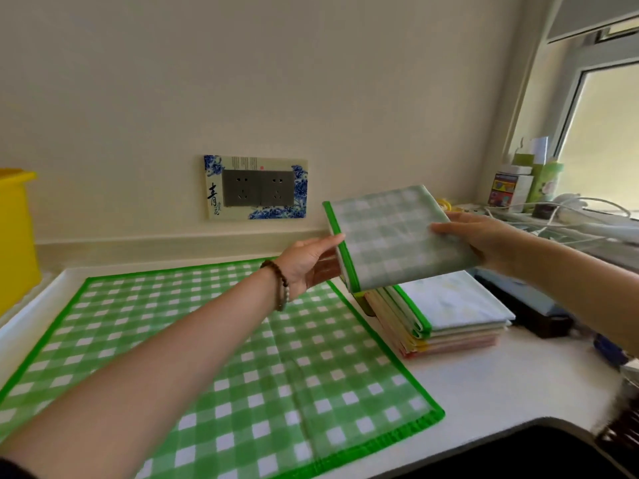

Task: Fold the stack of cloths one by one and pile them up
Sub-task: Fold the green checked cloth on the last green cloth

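A white counter (484, 385) runs along a cream wall (311, 81), which carries a double socket (256, 186) framed in a blue-flowered plate. A yellow bin (15, 229) stands at the counter's far left. At the right a window (601, 133) lets in daylight, and its sill is crowded with small boxes (511, 188) and white cables (570, 219). A dark curved edge, perhaps a sink (518, 454), cuts the counter's near right corner. A spread cloth (207, 340) lies flat on the counter, green and white check with a bright green border and faint crease lines. Just beside its right edge sits the pile (449, 305) of folded cloths, pale blue on top, with green, yellow and pink layers below. A dark box (539, 316) lies to the right of it. The folded cloth (390, 240) is held in the air above the pile, tilted and clear of it. It shows a pale green check and one green-bound edge on its left. The left hand (311, 261), with a bead bracelet (280, 285) at the wrist, grips that bound edge, thumb on top and fingers beneath. The right hand (473, 240) holds the opposite side with the thumb laid across the top, its fingers hidden under the cloth.
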